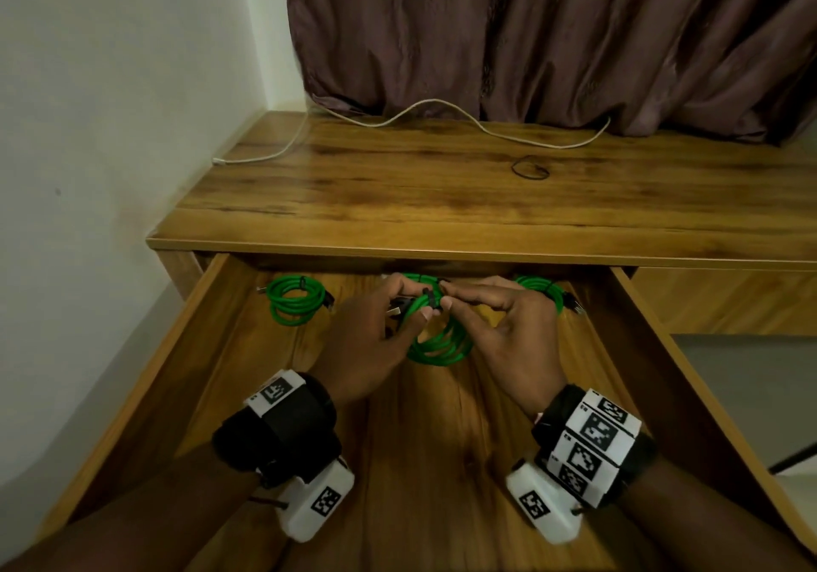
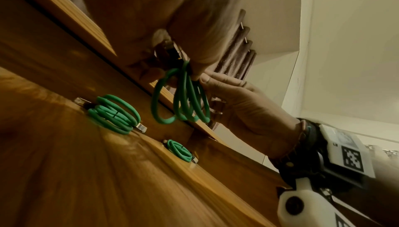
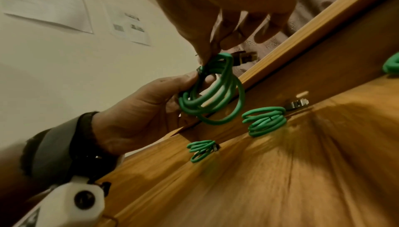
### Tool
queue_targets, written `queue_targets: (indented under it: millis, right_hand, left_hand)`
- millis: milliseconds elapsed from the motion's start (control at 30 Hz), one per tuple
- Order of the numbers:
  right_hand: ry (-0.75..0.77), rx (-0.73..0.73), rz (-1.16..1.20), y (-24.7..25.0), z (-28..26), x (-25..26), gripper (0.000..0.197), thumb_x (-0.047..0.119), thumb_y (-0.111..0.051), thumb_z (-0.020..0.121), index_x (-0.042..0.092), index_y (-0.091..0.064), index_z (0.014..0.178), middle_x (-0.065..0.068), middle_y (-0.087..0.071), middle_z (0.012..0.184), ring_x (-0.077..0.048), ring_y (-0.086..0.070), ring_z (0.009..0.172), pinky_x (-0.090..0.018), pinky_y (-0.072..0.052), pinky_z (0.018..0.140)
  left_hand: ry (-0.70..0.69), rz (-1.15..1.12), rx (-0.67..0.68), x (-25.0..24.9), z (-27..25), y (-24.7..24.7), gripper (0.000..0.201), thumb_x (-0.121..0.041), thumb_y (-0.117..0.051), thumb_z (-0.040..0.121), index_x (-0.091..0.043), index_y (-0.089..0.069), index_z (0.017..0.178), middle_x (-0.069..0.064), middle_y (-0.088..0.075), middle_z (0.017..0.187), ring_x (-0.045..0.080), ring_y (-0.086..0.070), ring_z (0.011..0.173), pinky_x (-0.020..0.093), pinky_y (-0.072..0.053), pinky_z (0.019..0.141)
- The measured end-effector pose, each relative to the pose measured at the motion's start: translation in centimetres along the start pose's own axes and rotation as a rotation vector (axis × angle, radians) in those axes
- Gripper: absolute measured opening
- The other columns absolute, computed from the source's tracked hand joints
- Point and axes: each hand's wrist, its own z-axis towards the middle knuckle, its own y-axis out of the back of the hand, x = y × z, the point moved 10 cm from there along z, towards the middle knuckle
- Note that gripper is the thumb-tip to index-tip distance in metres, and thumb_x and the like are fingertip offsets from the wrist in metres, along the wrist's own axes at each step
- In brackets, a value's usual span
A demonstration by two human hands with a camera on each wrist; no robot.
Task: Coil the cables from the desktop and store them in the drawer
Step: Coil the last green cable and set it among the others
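Both hands hold one coiled green cable (image 1: 437, 343) over the open drawer (image 1: 212, 315). My left hand (image 1: 400, 308) grips the top of the coil (image 2: 183, 99), where a black tie (image 1: 431, 297) wraps it. Fingertips of my right hand (image 1: 457, 299) pinch the coil (image 3: 212, 94) at that same tie. The loops hang free below the hands. Three more tied green coils lie along the drawer's back: one at the left (image 1: 295, 301), one in the middle (image 3: 265, 121) mostly hidden behind my hands in the head view, and one at the right (image 1: 546, 293).
A long white cable (image 1: 442, 117) lies uncoiled along the back of the wooden desktop (image 1: 398, 200), under a brown curtain (image 1: 552, 32). A small black band (image 1: 530, 168) lies on the desktop. A white wall (image 1: 110, 107) is at the left.
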Motion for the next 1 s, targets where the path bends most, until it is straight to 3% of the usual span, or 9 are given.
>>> queue_targets:
  millis: [100,300,500,633,733,833,1000]
  right_hand:
    - [-0.078,-0.004,0.083,0.1,-0.1,-0.4,0.037,0.013,-0.083,0.088,0.016,-0.075,0.124,0.016,-0.078,0.101,0.004,-0.072,0.098,-0.018,-0.057,0.089]
    - [-0.136,-0.035,0.087,0.3,-0.1,-0.5,0.015,0.015,-0.082,0.089,0.017,-0.081,0.104,0.015,-0.078,0.094,0.004,-0.072,0.089,-0.008,-0.051,0.076]
    - [-0.141,0.028,0.054,-0.3,-0.1,-0.4,0.014,0.016,-0.080,0.091,0.027,-0.081,0.099,0.019,-0.078,0.091,0.001,-0.072,0.087,-0.013,-0.053,0.074]
    - [-0.176,0.048,0.130,-0.4,0.1,-0.7,0.014,0.015,-0.085,0.086,0.019,-0.082,0.099,0.014,-0.079,0.091,-0.004,-0.074,0.084,-0.025,-0.061,0.076]
    - [-0.174,0.024,0.126,-0.1,0.2,-0.6,0.014,0.015,-0.085,0.086,0.017,-0.082,0.099,0.013,-0.079,0.088,-0.005,-0.074,0.081,-0.021,-0.058,0.073]
    - [-0.154,0.034,0.040,0.0,0.2,-0.2,0.009,0.018,-0.082,0.090,0.019,-0.081,0.098,0.014,-0.078,0.086,-0.001,-0.072,0.080,-0.014,-0.054,0.069]
    - [-0.135,0.102,-0.103,-0.7,-0.1,0.2,0.004,0.023,-0.069,0.098,0.024,-0.072,0.100,0.016,-0.069,0.088,0.000,-0.065,0.085,-0.012,-0.048,0.070]
  left_hand:
    - [0.009,0.036,-0.015,0.2,-0.2,-0.2,0.019,-0.035,-0.065,0.101,-0.026,-0.066,0.118,-0.017,-0.070,0.117,-0.005,-0.064,0.111,0.012,-0.053,0.076]
    - [-0.031,0.106,-0.051,-0.5,-0.2,0.0,0.021,-0.031,-0.067,0.100,-0.022,-0.067,0.120,-0.017,-0.070,0.115,-0.008,-0.064,0.109,0.007,-0.049,0.079]
    - [-0.042,0.130,-0.034,-0.5,-0.2,0.1,0.022,-0.028,-0.069,0.099,-0.020,-0.068,0.121,-0.018,-0.070,0.115,-0.009,-0.062,0.111,0.004,-0.045,0.084]
    - [-0.046,0.134,-0.006,-0.6,-0.3,-0.1,0.021,-0.031,-0.069,0.100,-0.023,-0.067,0.119,-0.020,-0.069,0.115,-0.007,-0.063,0.110,0.005,-0.046,0.082]
    - [-0.044,0.133,-0.017,-0.7,-0.3,-0.1,0.021,-0.031,-0.068,0.100,-0.022,-0.067,0.119,-0.019,-0.070,0.114,-0.006,-0.064,0.108,0.005,-0.047,0.079]
    - [-0.057,0.145,-0.018,-0.8,-0.3,-0.1,0.022,-0.028,-0.068,0.100,-0.021,-0.066,0.120,-0.016,-0.071,0.116,-0.005,-0.064,0.109,0.007,-0.048,0.084]
    - [-0.129,0.257,-0.025,-1.5,-0.5,-0.1,0.020,-0.027,-0.069,0.099,-0.024,-0.064,0.119,-0.012,-0.071,0.118,0.002,-0.064,0.108,0.024,-0.055,0.086]
